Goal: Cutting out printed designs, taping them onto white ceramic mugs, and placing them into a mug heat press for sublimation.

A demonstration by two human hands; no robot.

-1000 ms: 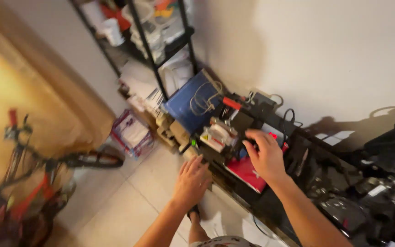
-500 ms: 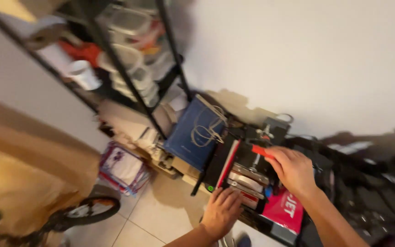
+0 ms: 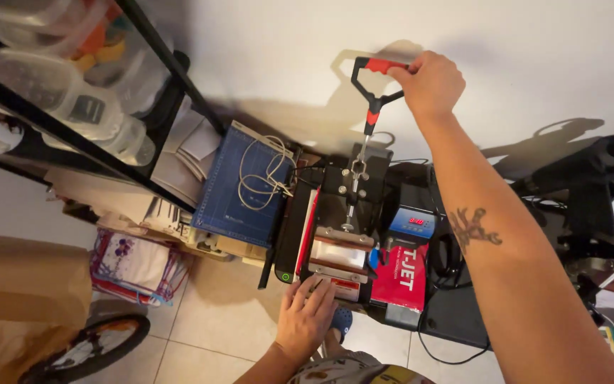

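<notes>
**Lever up on the mug press, one hand steadying the front**

So here's where we are: our right hand point(image 3: 429, 84) is wrapped tight around the red-and-black lever handle point(image 3: 376, 80), which stands raised well above the machine, close to the white wall point(image 3: 506, 50). Our left hand point(image 3: 305, 320) lies flat with fingers loosely spread on the front edge of the mug press point(image 3: 341, 235), not gripping anything, just touching it next to the white heating cuff point(image 3: 339, 254).

The press sits on a low black stand point(image 3: 456, 313), between the blue cutting mat point(image 3: 244, 186) with a coil of white cable point(image 3: 263, 174) on it and the little blue control box point(image 3: 413, 224) with its red display. A red box point(image 3: 401, 276) is just beside the cuff.

Handling-wise, we'd guess this thing is heavy and rigid, all steel frame, so it won't flex, but it could tip forward when the lever is worked. The padded handle looks like the only sensible place to grab. The cuff looks soft and probably gets hot, so we'd keep fingers on the frame instead.

Off to the left there's a black shelf point(image 3: 143, 43) with plastic containers, and a bike wheel point(image 3: 87, 348) on the tiled floor.
</notes>
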